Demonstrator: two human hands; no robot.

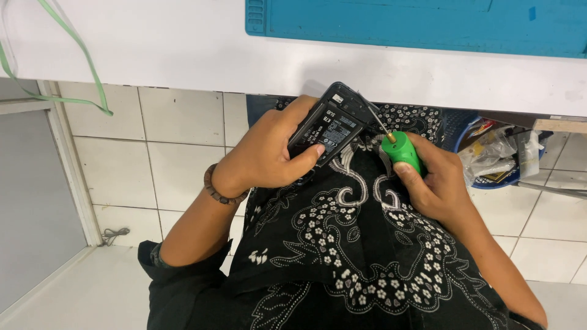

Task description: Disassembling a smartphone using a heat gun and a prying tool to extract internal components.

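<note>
Left hand (pixel 266 153) grips opened phone (pixel 333 125) (back off, battery showing), thumb pressed on battery, held over lap below white table (pixel 183 49) edge. Right hand (pixel 437 183), at 3 o'clock of phone, fingers wrapped around green screwdriver (pixel 400 150), tip touching phone's edge.

Repair workshop: white workbench (pixel 183 49) with a blue repair mat (pixel 416 21)

Bright even light, soft shadows, sharp focus throughout.
</note>
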